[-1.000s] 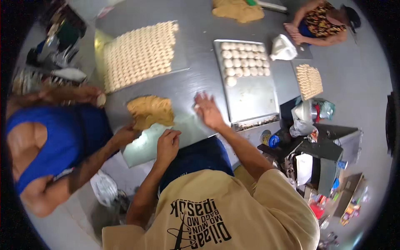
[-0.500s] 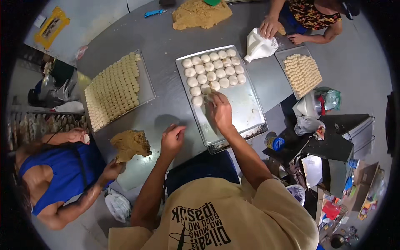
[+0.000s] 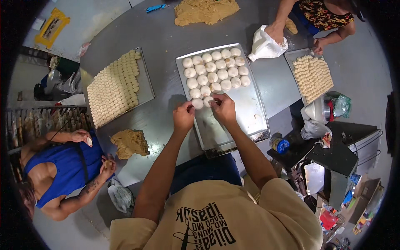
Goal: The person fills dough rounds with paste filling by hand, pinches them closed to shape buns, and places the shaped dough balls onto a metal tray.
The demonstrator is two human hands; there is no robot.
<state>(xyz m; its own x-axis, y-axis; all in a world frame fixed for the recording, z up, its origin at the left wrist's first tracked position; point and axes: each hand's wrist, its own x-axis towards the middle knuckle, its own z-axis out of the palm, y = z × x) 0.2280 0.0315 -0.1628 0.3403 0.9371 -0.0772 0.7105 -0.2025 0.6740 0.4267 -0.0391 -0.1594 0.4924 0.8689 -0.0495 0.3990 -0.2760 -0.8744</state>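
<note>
A metal baking tray (image 3: 250,125) lies in front of me, its far part filled with rows of round white dough balls (image 3: 211,77). In the nearest row sit two balls side by side. My right hand (image 3: 223,110) has its thumb and fingers closed on the right one, a pale dough ball (image 3: 208,100). Over the tray's left edge, my left hand (image 3: 183,117) is curled with its fingertips against the left one, another dough ball (image 3: 197,103). Some balls carry brownish smears. The undersides of both hands' fingers are partly hidden.
At left stands a tray of small dough pieces (image 3: 116,87); a brown filling lump (image 3: 130,143) lies nearer. A co-worker in blue (image 3: 66,166) sits left. Another person's hand (image 3: 275,32) reaches into a white bag (image 3: 266,46) near a second filled tray (image 3: 312,75). A larger brown mass (image 3: 206,11) lies far back.
My left hand has moved forward and right to the tray's near row. A second ball now sits there under my right hand. The co-worker at left has drawn a hand off the brown lump.
</note>
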